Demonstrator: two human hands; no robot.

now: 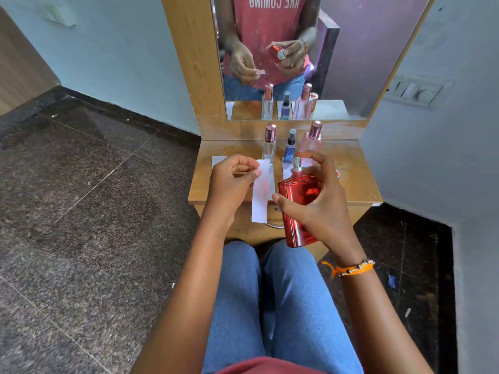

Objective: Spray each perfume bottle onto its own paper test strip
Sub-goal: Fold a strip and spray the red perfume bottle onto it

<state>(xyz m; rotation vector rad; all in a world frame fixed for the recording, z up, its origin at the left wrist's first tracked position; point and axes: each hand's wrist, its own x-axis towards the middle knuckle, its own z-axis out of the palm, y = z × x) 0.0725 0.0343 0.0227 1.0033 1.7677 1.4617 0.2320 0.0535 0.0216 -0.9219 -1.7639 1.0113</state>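
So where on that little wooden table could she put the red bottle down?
The table's right side is bare wood beside the pink bottle. The back middle is crowded: clear bottle, blue bottle, strips lying in front. Her hands block the front edge.

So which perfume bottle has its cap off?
The big red glass bottle in the right hand: its silver sprayer is bare. The clear and pale pink bottles on the table wear rose caps.

Glossy glass bottle (pixel 298 209), matt paper strip (pixel 260 195)
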